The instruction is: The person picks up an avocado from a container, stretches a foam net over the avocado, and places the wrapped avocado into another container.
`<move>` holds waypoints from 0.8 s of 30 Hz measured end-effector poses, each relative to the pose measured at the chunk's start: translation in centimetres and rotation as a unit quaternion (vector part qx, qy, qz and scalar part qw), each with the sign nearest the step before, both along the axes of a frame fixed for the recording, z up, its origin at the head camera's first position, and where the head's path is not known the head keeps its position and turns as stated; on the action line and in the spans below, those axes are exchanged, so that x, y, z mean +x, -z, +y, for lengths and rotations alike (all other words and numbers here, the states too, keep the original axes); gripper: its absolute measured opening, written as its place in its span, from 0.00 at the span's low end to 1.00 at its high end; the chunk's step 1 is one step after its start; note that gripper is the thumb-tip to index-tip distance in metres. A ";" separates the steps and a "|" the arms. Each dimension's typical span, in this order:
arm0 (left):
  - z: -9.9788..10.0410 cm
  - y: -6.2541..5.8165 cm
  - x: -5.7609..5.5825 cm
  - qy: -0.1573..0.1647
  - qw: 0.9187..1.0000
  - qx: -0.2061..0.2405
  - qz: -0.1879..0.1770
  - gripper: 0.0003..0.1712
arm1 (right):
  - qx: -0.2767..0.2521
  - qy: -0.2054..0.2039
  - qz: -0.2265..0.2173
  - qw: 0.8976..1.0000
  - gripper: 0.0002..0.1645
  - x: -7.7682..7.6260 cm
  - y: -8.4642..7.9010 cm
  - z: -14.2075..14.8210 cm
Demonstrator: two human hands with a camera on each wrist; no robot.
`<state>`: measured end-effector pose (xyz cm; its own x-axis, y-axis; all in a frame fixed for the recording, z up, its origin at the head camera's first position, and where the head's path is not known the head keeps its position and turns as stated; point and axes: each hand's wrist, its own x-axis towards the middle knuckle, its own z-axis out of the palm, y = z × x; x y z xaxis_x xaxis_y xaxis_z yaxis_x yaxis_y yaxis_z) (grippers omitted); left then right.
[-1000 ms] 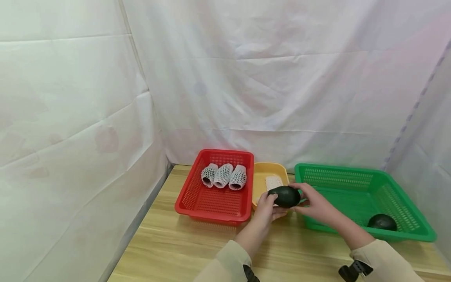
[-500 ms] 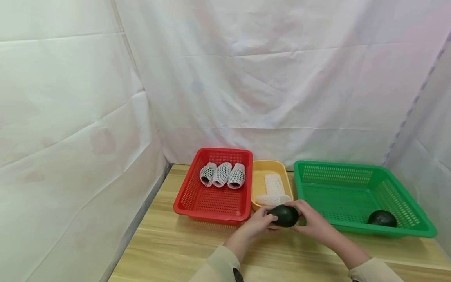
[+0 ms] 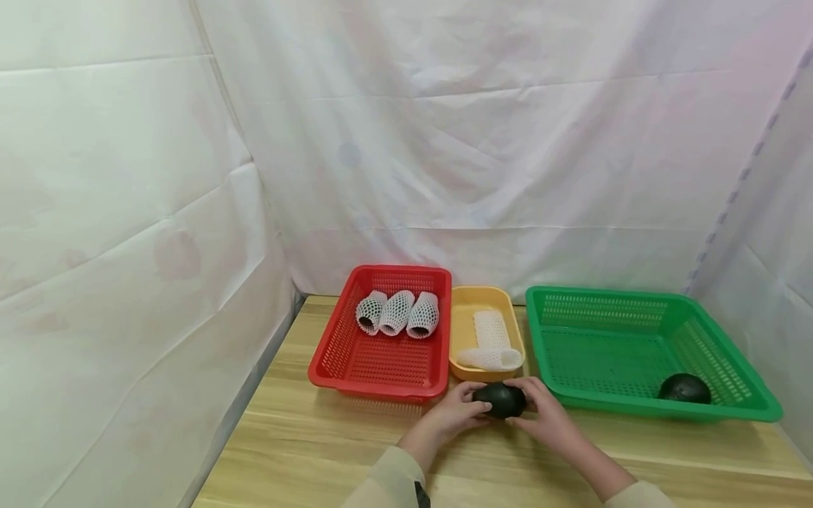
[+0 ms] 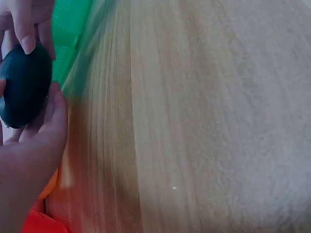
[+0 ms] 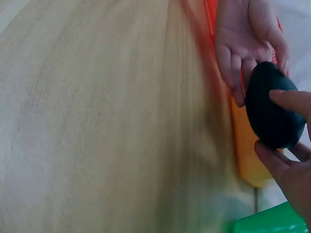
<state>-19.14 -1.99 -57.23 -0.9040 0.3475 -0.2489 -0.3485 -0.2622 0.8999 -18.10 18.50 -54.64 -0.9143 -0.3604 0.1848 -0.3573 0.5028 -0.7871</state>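
Note:
A dark green avocado (image 3: pixel 502 401) is held between both hands just in front of the yellow tray. My left hand (image 3: pixel 452 415) grips its narrower end from the left, thumb on top. From the other side my right hand (image 3: pixel 545 416) holds the rounder end; the right wrist view shows its thumb and fingers around the avocado (image 5: pixel 273 109). Two white foam net sleeves lie in the yellow tray (image 3: pixel 462 310) behind the hands, one sleeve (image 3: pixel 488 358) across the front and another sleeve (image 3: pixel 491 328) lengthwise.
To the left stands a red basket (image 3: pixel 330 346) with three net-sleeved items (image 3: pixel 396 314) in a row. A green basket (image 3: pixel 597 353) on the right holds one bare avocado (image 3: pixel 684 389). The baskets stand on a wooden table (image 3: pixel 286 437), with white sheeting (image 3: pixel 406 141) behind.
Both hands have brought the avocado from over the yellow tray toward the table's front and slightly left. The sleeves in the tray are now uncovered. The view has shifted slightly.

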 end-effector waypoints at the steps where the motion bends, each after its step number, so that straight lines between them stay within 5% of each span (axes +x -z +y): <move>1: 0.0 0.1 -0.1 -0.008 1.000 -0.008 0.000 0.23 | -0.010 0.006 -0.013 1.000 0.37 -0.1 0.3 0.0; 5: 0.0 0.6 -0.2 -0.042 0.998 -0.045 -0.011 0.22 | -0.057 0.040 -0.087 0.994 0.38 -0.2 1.8 0.1; 10: 0.1 1.5 -0.4 -0.074 0.996 -0.051 -0.021 0.20 | -0.160 0.075 -0.174 0.969 0.38 -0.4 3.7 0.0; 18: -0.4 2.1 -0.5 -0.094 0.994 -0.038 -0.029 0.17 | -0.234 0.108 -0.216 0.942 0.33 -1.2 5.9 0.4; 24: -1.0 2.3 -0.7 -0.095 0.995 -0.040 -0.012 0.17 | -0.258 0.110 -0.232 0.931 0.29 -1.4 5.9 0.4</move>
<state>-19.82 -2.99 -59.57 -0.9450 0.1485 -0.2915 -0.3213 -0.2536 0.9124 -19.54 18.87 -60.50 -0.9802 -0.1281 -0.1513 0.1479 0.0356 -0.9884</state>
